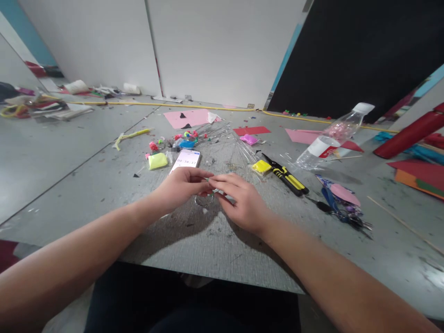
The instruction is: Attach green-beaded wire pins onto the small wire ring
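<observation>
My left hand (182,187) and my right hand (239,196) meet just above the table near its front edge. Fingertips of both are pinched together on a thin, shiny wire loop (203,200), which hangs below them. A small green bit shows between the fingers; the rest of the piece is hidden by them. Right behind my left hand lies a phone (186,159) with a running timer on its screen. Beyond my hands, thin clear wires or sticks (239,143) fan out over the table.
Left of the phone sit a pale yellow clay pack (157,161) and colourful small pieces (187,138). To the right lie a yellow pack (262,167), yellow-black pliers (286,175), scissors (347,215) and a tilted plastic bottle (333,138). Pink paper (189,118) is farther back.
</observation>
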A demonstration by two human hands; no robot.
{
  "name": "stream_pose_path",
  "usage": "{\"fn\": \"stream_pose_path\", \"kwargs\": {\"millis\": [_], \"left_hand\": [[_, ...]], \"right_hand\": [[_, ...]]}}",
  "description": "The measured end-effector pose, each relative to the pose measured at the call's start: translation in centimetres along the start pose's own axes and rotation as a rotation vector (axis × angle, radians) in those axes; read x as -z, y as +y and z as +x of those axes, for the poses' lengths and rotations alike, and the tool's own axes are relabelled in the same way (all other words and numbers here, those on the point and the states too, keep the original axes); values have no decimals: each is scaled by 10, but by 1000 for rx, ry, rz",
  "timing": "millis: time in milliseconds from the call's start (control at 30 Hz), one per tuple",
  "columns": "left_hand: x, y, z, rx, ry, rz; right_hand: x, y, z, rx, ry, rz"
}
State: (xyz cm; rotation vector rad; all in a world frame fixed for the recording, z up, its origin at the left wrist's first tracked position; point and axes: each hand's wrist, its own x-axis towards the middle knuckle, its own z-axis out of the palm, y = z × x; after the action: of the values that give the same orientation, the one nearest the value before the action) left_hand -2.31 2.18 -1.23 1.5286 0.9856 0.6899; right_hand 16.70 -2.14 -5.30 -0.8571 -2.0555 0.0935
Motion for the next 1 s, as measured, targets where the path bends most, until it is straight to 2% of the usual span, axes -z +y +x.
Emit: {"fn": "stream_pose_path", "kwargs": {"millis": [100,167,267,367,467,533,633,800,900,1000], "left_hand": [[1,-7,2,-42,-10,87],[1,-12,3,-138,-89,207],[2,-14,2,-286,-139,440],[1,-10,-1,-350,-190,498],[0,-6,-5,-360,-250,493],[1,-4,-6,-337,-228,505],[2,-4,-6,-243,-158,397],[0,-4,-2,-77,-66,42],[0,-3,0,-48,0,-84],[2,-2,1,-85,-18,-54]], "right_hand": [[-1,2,-1,-25,14,27],[-1,2,-1,-87,25,42],[1,0,0,-211,32,52],[1,-2,1,-273,33,48],[0,-4,0,-237,17,19],[-1,-6,0,-174,21,19],[-2,-9,-1,-84,76,32],[0,-7,0,-30,124,30],[2,-3,1,-60,151,30],[3,-3,1,-75,162,30]]}}
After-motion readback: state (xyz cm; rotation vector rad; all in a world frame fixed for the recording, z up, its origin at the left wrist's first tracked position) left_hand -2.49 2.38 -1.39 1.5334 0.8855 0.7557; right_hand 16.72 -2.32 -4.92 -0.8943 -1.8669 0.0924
